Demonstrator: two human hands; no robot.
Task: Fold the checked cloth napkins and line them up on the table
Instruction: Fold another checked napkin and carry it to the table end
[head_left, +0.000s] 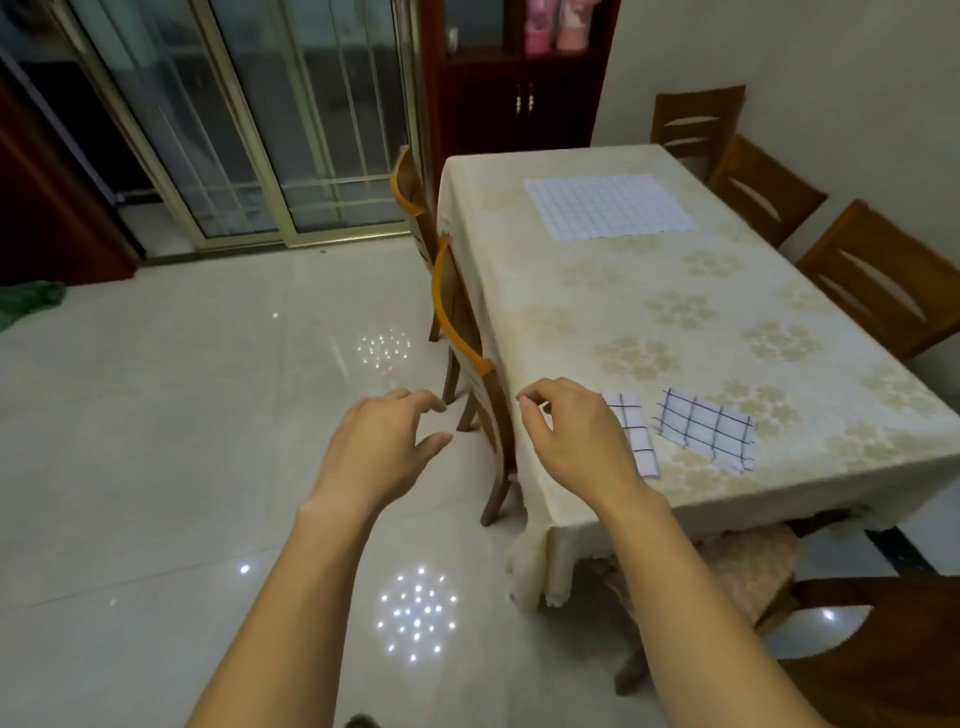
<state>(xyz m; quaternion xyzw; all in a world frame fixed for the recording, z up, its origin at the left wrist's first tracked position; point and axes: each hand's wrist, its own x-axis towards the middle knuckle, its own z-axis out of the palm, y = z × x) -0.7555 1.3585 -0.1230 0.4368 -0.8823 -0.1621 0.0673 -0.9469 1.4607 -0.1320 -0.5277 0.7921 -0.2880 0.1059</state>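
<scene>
Left hand (379, 447), right hand (571, 441) loose, empty; right hides part of folded napkin (638, 441).

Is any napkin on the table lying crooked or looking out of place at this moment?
Yes. At the near end of the table, the right folded napkin lies tilted, not parallel to the left folded napkin. The large napkin at the far end is spread flat, not yet folded.
</scene>
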